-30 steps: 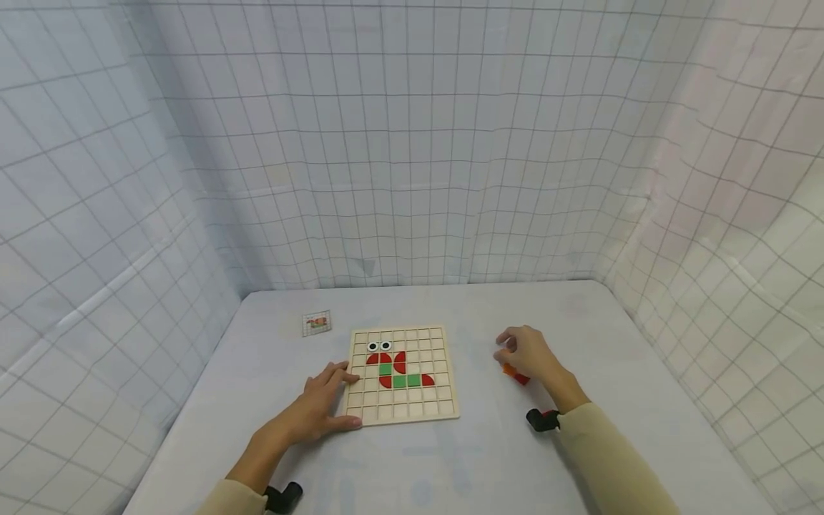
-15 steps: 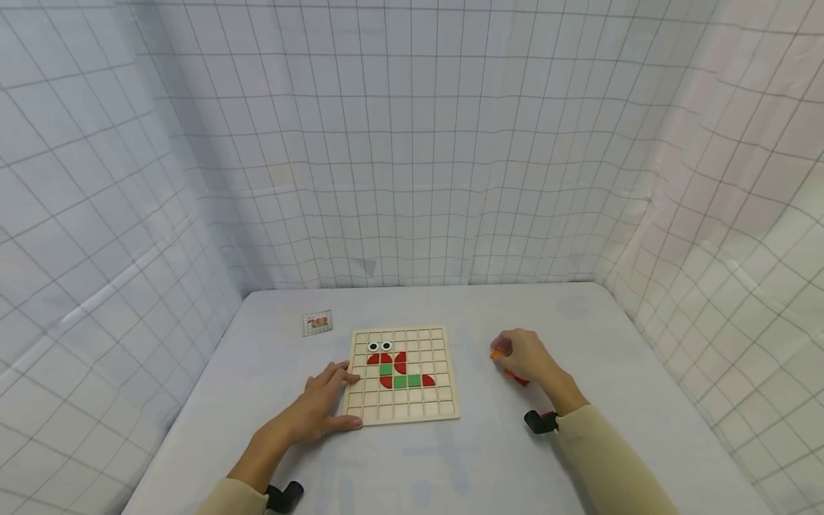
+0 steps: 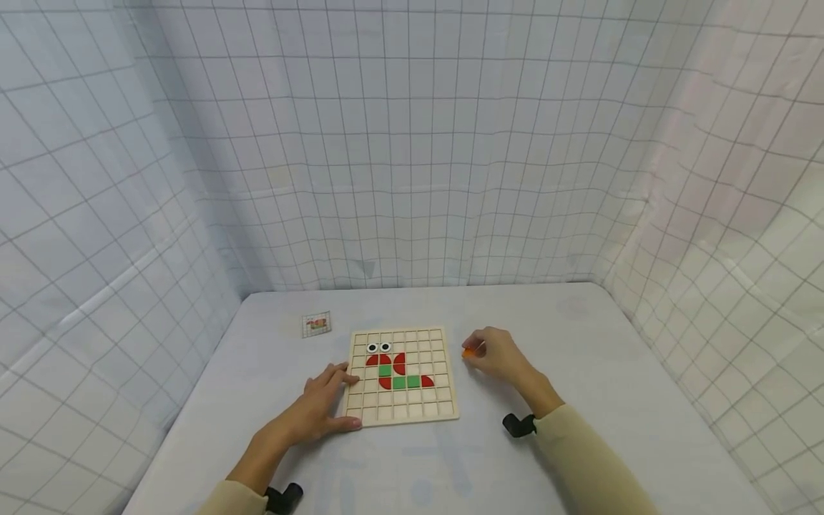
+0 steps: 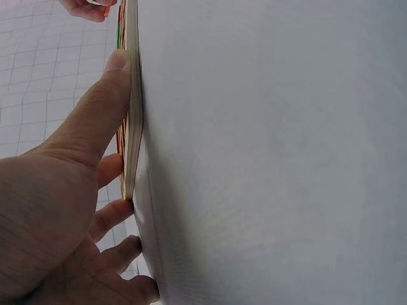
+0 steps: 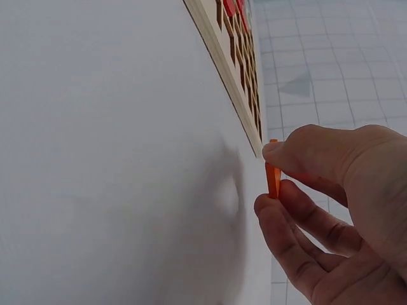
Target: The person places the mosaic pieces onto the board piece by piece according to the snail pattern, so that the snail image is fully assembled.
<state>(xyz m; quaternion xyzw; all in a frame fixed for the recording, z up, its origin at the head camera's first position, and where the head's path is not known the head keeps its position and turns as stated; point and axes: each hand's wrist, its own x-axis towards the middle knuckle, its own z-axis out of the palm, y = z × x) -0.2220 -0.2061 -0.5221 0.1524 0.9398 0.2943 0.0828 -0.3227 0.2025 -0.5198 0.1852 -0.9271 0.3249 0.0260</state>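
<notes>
My right hand [image 3: 502, 357] pinches a small orange tile [image 3: 468, 352] between thumb and fingertips, just off the right edge of the wooden grid board [image 3: 415, 410]. In the right wrist view the orange tile [image 5: 273, 181] is seen edge-on, raised above the table. Across the board my left hand [image 3: 322, 408] rests with spread fingers, its thumb at the near left corner and its fingertips at the left edge. Red rounded tiles [image 3: 400, 365], green square tiles [image 3: 400, 383] and two round eye tiles [image 3: 385, 347] lie in the board's cells.
A small picture card [image 3: 316, 324] lies behind and left of the board. Both forearms carry black wrist mounts [image 3: 518, 425]. White grid-lined cloth [image 3: 412, 179] walls the table [image 3: 412, 465] at the back and sides.
My right hand has lifted the orange tile from the right of the table and brought it left, close to the board. The left hand and the board stay put.
</notes>
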